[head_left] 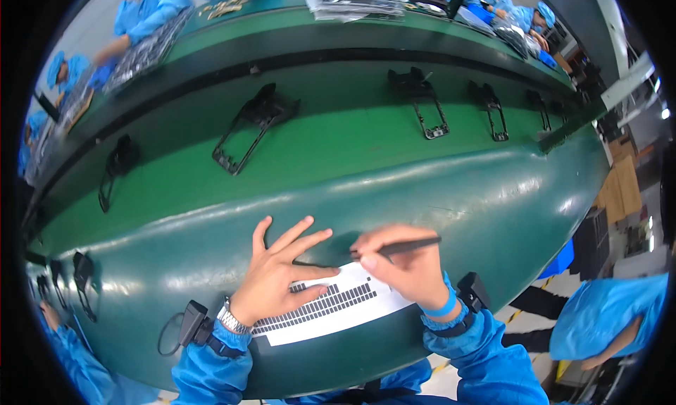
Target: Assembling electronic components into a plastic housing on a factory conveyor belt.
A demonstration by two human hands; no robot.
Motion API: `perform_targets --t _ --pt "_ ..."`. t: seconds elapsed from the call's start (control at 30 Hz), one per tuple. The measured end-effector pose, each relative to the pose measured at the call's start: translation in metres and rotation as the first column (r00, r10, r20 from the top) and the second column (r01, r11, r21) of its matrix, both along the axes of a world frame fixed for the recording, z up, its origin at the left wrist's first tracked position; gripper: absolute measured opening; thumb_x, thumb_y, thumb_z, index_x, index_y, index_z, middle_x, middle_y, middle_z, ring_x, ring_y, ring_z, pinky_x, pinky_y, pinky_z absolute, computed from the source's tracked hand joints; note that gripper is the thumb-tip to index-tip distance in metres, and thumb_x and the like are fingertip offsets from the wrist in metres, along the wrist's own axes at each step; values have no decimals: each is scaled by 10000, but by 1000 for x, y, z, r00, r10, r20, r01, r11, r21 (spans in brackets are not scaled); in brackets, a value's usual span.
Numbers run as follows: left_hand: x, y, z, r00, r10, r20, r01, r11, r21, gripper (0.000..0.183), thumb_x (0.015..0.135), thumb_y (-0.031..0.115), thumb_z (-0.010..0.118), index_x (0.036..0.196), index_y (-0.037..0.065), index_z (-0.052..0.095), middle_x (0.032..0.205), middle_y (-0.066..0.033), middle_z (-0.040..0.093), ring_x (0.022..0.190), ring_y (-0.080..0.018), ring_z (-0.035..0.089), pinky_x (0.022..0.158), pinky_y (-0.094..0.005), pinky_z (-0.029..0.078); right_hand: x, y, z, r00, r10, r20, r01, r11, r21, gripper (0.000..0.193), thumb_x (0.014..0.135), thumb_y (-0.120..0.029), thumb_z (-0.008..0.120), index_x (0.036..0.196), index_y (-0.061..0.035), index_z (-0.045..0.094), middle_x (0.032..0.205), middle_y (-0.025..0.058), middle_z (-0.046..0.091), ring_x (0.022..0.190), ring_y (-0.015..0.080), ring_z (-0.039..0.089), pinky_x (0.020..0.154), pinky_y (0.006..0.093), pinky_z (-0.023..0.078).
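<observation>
A white sheet (384, 301) with rows of small black rectangular stickers (320, 310) lies on the green tabletop at the near edge. My left hand (278, 278) is spread flat, its thumb and lower fingers over the sheet's left part and the other fingers on the table beyond it. Pinched in my right hand (405, 264) is a slim black pair of tweezers (412, 246), its back end sticking out to the right. The fingertips hover by the sheet's upper right edge; whether the tips hold anything is too small to tell.
Beyond the table runs a green conveyor belt (331, 144) carrying black frame-shaped parts (246, 134), (422, 106) spaced apart. Bagged parts (352, 0) lie on the far shelf. People in blue work across the line; one person's sleeve (77, 363) is at my left, another person (609, 317) at right.
</observation>
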State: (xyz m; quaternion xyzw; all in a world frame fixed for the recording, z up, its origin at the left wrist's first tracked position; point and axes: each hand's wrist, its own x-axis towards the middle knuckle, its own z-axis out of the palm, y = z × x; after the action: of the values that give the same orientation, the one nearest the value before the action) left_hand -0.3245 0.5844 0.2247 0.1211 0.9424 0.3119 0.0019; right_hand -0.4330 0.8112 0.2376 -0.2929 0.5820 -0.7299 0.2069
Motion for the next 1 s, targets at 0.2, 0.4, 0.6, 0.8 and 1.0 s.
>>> perform_targets --t 0.2,0.4,0.6,0.8,1.0 --pt "-2 1 -13 995 -19 -95 25 998 61 272 806 327 828 1077 346 831 1537 -6 559 1514 -285 384 1188 -695 93 16 22 -15 945 168 -281 -44 915 400 183 819 -13 816 998 -15 778 950 132 775 852 212 761 774 320 615" --pt "-1 4 -20 993 2 -116 11 994 111 240 796 310 835 1035 334 830 1524 1 570 1511 -280 389 1184 -704 100 16 24 -23 949 127 -287 18 892 451 124 802 -17 812 921 -2 778 898 141 776 846 236 762 787 335 611" --pt "1 5 -19 994 28 -101 -15 992 127 244 777 294 851 1017 333 828 1514 14 580 1508 -268 395 1187 -710 111 16 25 -25 928 144 -345 39 881 472 117 791 -20 814 900 1 774 892 146 775 835 250 766 785 339 617" --pt "-2 8 -22 993 29 -118 -12 990 140 270 749 292 863 1011 344 826 1520 17 577 1508 -265 396 1188 -712 125 14 30 -23 899 187 -397 51 854 518 142 771 -24 821 903 1 776 906 154 771 817 252 766 759 337 621" --pt "-5 13 -23 991 29 -127 -10 989 149 277 741 293 864 1011 348 828 1523 20 575 1501 -264 407 1191 -710 123 11 34 -24 914 171 -368 49 854 519 132 778 -35 816 899 -1 774 919 154 769 825 249 764 771 340 621"
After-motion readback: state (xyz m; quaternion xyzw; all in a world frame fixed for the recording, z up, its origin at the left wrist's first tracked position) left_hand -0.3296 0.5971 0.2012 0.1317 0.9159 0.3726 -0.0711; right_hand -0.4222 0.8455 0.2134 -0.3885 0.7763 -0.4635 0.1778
